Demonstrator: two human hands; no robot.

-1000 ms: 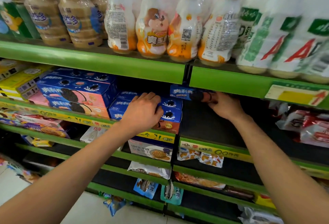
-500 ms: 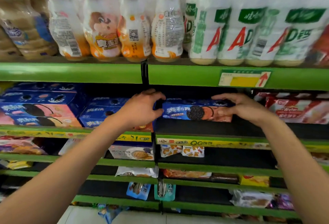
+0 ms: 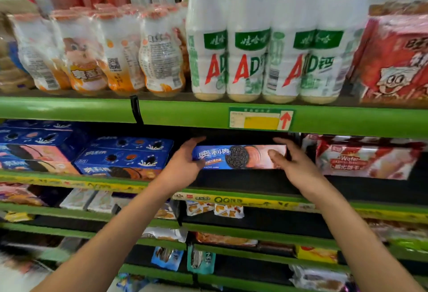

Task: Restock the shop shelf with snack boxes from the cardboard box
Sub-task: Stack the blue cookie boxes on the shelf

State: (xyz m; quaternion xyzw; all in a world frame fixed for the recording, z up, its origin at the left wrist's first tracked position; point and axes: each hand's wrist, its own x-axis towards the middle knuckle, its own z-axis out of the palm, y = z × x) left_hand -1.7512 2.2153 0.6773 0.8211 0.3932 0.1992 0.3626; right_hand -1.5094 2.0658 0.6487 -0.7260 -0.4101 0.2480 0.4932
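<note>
Blue and pink cardboard sits at the centre of the frame: the snack box (image 3: 239, 156), long and flat, printed with a dark sandwich cookie, lies lengthwise on the dark deck of the shelf (image 3: 254, 181), just under the green rail above it. I see my left hand (image 3: 183, 164) wrapped round the box's left end, thumb on the front face and fingers over the top edge. My right hand (image 3: 294, 164) takes the right end the same way, thumb pressed against the pink front, fingers curled over the top. Both hands are grasping the box.

Left of centre, stacked blue cookie boxes (image 3: 125, 156) of the same brand stand just beside my left hand, with more of them at the left edge. At the right edge lies a red and white wafer pack (image 3: 363, 159), near my right hand but apart from it. Across the upper half, shrink-wrapped white bottles with green labels (image 3: 261, 60) stand beside orange-based drink bottles (image 3: 99, 60) in the upper left. A yellow price tag (image 3: 261, 120) is fixed to the green rail directly above the box.
</note>
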